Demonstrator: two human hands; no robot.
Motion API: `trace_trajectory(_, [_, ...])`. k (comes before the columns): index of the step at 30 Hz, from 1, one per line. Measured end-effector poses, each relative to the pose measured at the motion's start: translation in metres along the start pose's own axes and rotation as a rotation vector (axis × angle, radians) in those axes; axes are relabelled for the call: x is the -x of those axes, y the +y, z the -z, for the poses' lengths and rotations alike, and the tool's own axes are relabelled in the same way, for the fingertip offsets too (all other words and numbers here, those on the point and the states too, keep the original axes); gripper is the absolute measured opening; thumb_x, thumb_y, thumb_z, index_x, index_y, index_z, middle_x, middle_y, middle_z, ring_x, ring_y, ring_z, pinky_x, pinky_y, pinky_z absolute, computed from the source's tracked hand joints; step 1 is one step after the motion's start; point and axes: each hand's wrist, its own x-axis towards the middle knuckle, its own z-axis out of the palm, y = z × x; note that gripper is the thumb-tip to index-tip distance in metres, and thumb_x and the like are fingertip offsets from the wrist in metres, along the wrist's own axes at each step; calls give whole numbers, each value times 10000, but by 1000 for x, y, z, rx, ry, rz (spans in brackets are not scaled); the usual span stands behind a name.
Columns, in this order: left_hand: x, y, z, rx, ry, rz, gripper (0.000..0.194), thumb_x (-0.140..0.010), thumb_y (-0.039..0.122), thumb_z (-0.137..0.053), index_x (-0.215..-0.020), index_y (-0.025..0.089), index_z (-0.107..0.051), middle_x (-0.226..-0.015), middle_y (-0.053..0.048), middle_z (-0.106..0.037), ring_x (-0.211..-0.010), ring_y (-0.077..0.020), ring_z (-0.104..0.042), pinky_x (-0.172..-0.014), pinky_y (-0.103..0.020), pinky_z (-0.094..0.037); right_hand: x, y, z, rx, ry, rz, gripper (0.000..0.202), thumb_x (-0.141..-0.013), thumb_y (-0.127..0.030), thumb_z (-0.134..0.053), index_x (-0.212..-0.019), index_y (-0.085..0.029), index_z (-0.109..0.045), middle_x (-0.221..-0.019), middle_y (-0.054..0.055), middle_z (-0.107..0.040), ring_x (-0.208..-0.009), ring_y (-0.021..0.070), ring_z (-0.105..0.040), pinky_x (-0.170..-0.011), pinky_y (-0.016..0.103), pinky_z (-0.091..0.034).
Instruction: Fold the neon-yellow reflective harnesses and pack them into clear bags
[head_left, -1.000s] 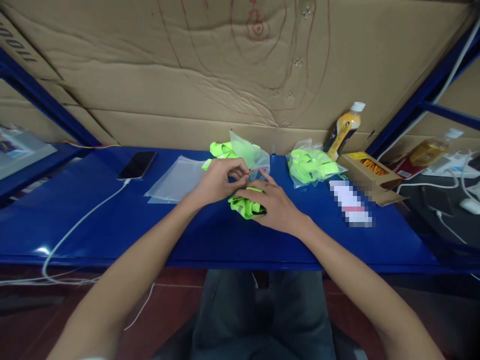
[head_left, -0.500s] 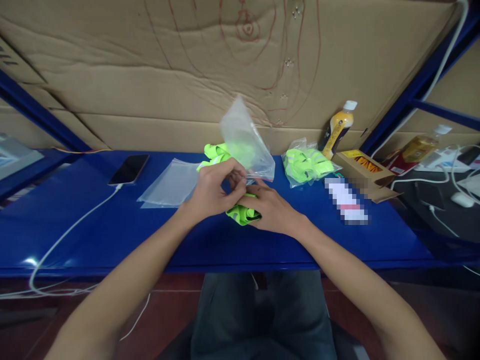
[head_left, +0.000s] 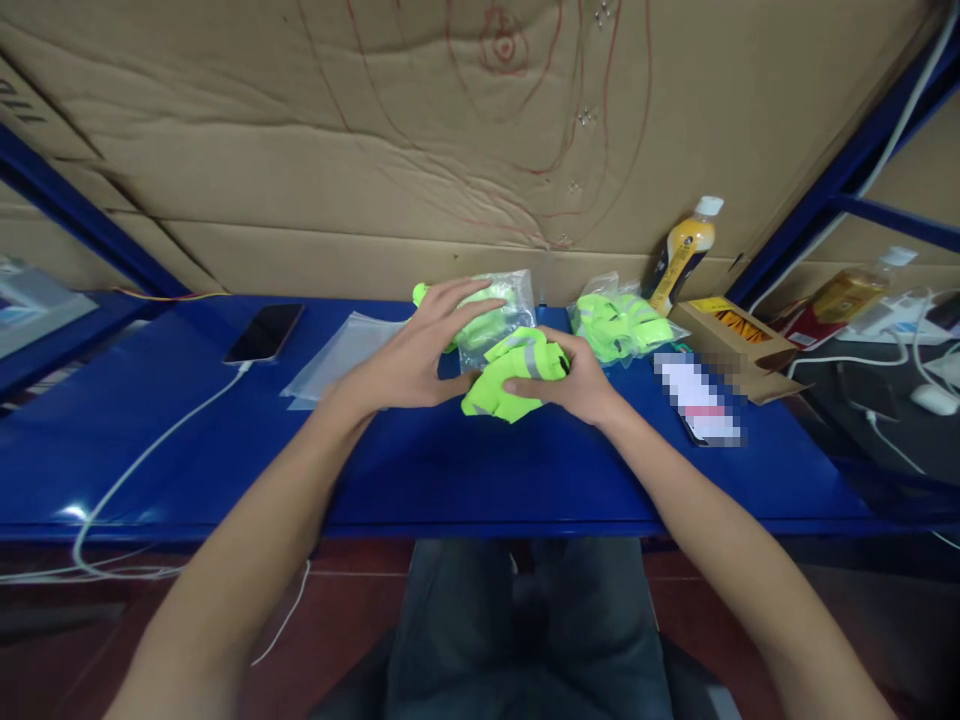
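Note:
My right hand (head_left: 581, 375) is closed around a folded fluorescent yellow-green cloth with grey reflective strips (head_left: 517, 380), probably a safety vest, raised just over the table. To its left, my left hand (head_left: 420, 350) has its fingers stretched out, its thumb close to the cloth's left edge; whether they touch I cannot tell. Beneath and beyond those fingers, a clear plastic bag (head_left: 523, 290) lies over more yellow-green cloth (head_left: 420, 293). Flat clear bags (head_left: 337, 350) rest beside my left wrist, partly hidden by it.
A bagged yellow-green bundle (head_left: 622, 325) sits right of centre, near a drink bottle (head_left: 682, 255), an open cardboard box (head_left: 735, 340) and a blurred-out phone (head_left: 697, 400). On the left, a dark phone (head_left: 265, 333) has a white cable (head_left: 161, 440). A cardboard wall (head_left: 300, 150) closes off the back.
The clear bag, upright and pinched by my left hand before, now lies flat at the back. My left hand has opened; my right hand has lifted the folded cloth slightly up and right.

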Motion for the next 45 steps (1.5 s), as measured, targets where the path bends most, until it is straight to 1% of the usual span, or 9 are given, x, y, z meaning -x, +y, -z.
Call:
trace_trajectory(4, [4, -15, -22, -144, -141, 30, 994, -893, 398, -843, -1745, 251, -352, -1835, -194, -287, -1716, -482, -182, -1358, -733, -282, -3, 7, 3, -302, 88, -261, 603, -523, -375, -1088, -1032, -229, -800, -1018, 11, -835, -917, 225, -768, -905, 406, -654])
trace_trajectory(9, [2, -12, -38, -212, -102, -5, 872, -844, 672, -880, -1519, 200, -594, -1653, -220, -501, -1563, -487, -386, -1290, -723, -385, -7, 0, 11, -467, 254, -331, 612, -491, -355, -1104, -996, -212, -788, -1031, 31, -855, -904, 225, -801, -898, 394, -682])
trace_trajectory(14, [-2, 0, -53, -318, -42, -46, 226, -950, 364, -756, -1012, 148, -735, -1204, -222, -682, -1199, -437, -614, -997, -625, -572, -9, -3, 15, -473, 284, -324, 656, -467, -346, -1108, -1013, -210, -771, -1060, 48, -857, -948, 258, -817, -896, 407, -698])
trace_trajectory(17, [-1, -2, -62, -260, -100, -14, 96, -938, 146, -635, -931, 160, -730, -959, -142, -689, -961, -334, -674, -856, -486, -582, -8, -1, 16, -429, 239, -315, 629, -517, -397, -1094, -1020, -207, -766, -1081, 66, -851, -947, 257, -814, -917, 426, -703])
trace_trajectory(21, [-1, -12, -64, -197, -6, 82, 124, -910, 78, -595, -903, 179, -667, -869, -82, -671, -788, -239, -645, -706, -355, -504, -3, -5, 20, -214, 8, -197, 600, -598, -456, -1058, -1072, -211, -786, -1057, 53, -841, -939, 258, -803, -902, 445, -700])
trace_trajectory(26, [-5, -15, -47, -52, 361, 159, 81, -989, 153, -569, -947, 202, -618, -811, -14, -645, -711, -161, -604, -671, -284, -470, 9, -14, 1, 309, -258, 373, 421, -845, -401, -924, -1208, -236, -790, -1170, 46, -836, -1079, 241, -800, -1207, 506, -567])
trace_trajectory(30, [-7, 0, -29, 131, 341, 118, 102, -1061, 236, -570, -1009, 198, -649, -889, -26, -681, -767, -150, -649, -648, -245, -488, 13, -10, -12, 633, -381, 627, 373, -954, -225, -777, -1325, -241, -748, -1157, 50, -809, -1091, 209, -784, -1356, 567, -401])
trace_trajectory(39, [-7, 14, -27, 104, 219, 62, 238, -1032, 220, -640, -1270, 212, -624, -922, -13, -648, -802, -170, -649, -720, -280, -516, 18, -20, -16, 1201, -462, 655, 455, -923, -99, -740, -1367, -196, -736, -1233, 179, -753, -1116, 346, -738, -1098, 577, -511])
trace_trajectory(45, [-7, 12, -27, 47, 212, 39, 206, -857, 45, -596, -921, 235, -549, -743, 44, -535, -633, -141, -520, -605, -272, -406, 18, -23, -19, 1199, -465, 632, 438, -922, -131, -783, -1349, -214, -725, -1196, 135, -740, -1080, 294, -720, -1215, 562, -434])
